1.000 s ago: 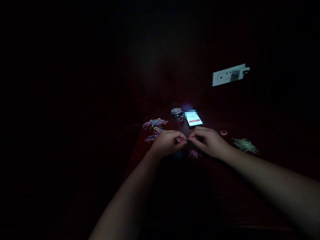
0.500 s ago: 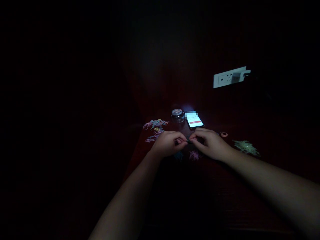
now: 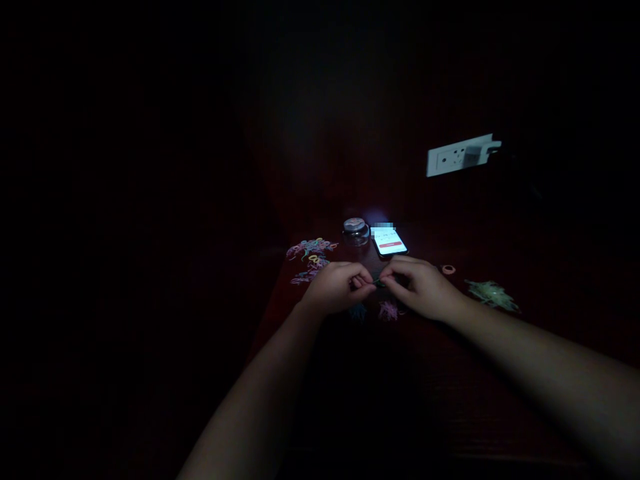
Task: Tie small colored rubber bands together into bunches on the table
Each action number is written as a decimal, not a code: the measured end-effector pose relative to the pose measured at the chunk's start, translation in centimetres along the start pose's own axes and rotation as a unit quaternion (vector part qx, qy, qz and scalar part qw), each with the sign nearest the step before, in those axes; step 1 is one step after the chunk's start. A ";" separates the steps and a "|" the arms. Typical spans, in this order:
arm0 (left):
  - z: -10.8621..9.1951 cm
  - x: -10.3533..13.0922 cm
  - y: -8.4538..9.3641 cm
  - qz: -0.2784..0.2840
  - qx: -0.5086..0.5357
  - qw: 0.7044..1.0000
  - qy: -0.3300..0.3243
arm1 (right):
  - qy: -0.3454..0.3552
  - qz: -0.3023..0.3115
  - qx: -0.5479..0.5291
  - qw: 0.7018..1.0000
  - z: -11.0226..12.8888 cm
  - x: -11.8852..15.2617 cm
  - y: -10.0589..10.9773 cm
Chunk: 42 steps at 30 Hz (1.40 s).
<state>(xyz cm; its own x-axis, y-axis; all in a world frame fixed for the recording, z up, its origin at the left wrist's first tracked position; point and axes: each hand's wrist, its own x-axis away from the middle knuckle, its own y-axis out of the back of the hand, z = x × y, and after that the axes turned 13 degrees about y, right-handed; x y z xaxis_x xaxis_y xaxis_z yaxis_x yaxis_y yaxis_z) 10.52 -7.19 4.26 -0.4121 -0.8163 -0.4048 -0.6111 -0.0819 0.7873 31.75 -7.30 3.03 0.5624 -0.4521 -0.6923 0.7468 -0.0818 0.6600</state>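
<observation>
The scene is very dark. My left hand (image 3: 336, 287) and my right hand (image 3: 419, 287) meet fingertip to fingertip over a dark red table (image 3: 450, 373), both pinching a small thin band (image 3: 378, 283) between them. Small pink (image 3: 387, 310) and bluish (image 3: 357, 311) bands lie on the table just below my hands. A heap of coloured bands (image 3: 310, 255) lies to the left of my left hand.
A lit phone (image 3: 389, 241) lies flat beyond my hands, next to a small round jar (image 3: 355, 230). A pale green pile (image 3: 491, 295) and a small pink ring (image 3: 449, 269) lie to the right. A white wall socket (image 3: 463, 156) with a plug is behind.
Both hands stay pinched together at the same spot; only slight finger shifts. The view has tilted a little.
</observation>
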 end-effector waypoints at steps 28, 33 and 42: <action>6.6 3.3 1.5 -0.099 -0.120 0.959 0.236 | -0.076 -0.032 0.151 0.985 -5.4 10.9 10.8; 6.7 4.4 2.0 -0.151 -0.164 0.921 0.320 | -0.079 0.006 0.154 0.985 -5.6 11.1 10.9; 6.2 4.0 1.4 -0.130 -0.270 0.885 0.357 | -0.066 0.010 0.159 0.985 -5.0 10.8 11.2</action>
<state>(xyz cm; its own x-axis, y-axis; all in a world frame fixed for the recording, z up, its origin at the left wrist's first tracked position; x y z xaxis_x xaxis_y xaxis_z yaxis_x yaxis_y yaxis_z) 3.77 -7.02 0.86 0.3440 -0.8676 -0.3591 -0.1322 -0.4233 0.8963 47.98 -8.67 1.44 0.5101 -0.5658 -0.6479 0.5749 -0.3360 0.7460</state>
